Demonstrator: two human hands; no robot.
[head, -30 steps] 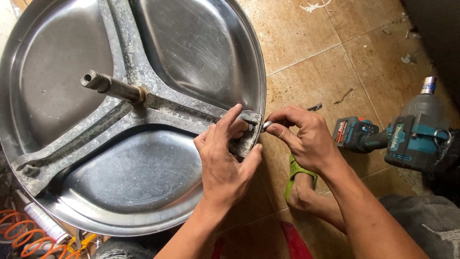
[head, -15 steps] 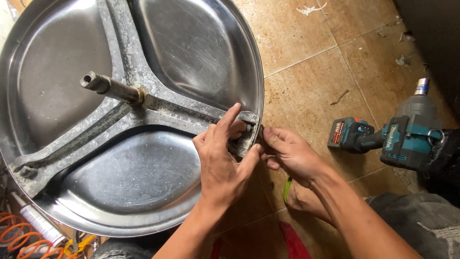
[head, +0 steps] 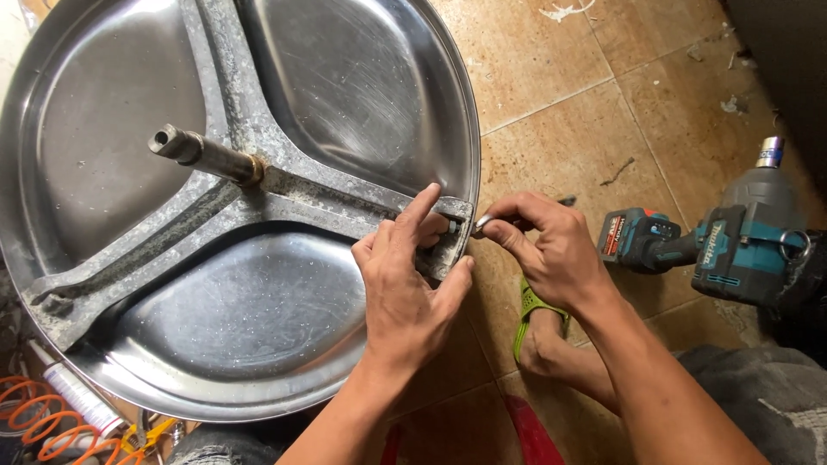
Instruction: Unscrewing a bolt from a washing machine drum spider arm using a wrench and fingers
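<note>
A round steel drum lies flat on the tiled floor, filling the left of the view. A grey three-armed bracket crosses it, and a short shaft stands up from its hub. One arm of the bracket runs right to the drum's rim, and both hands work at that end.

The left hand lies on the end of the arm, palm down, fingers stretched along the metal and the thumb hooked over the rim. Its fingers are spread, clamped on nothing that shows.

The right hand is just outside the rim. Its thumb and forefinger are pinched together on a small metal piece, which sits right at the rim, next to a bolt head on the arm's tip. What the piece is cannot be told.

On the floor well to the right lies a teal and black cordless driver. A foot in a green sandal rests under the right wrist. At the near left corner lie an orange coiled hose and a white tube.
</note>
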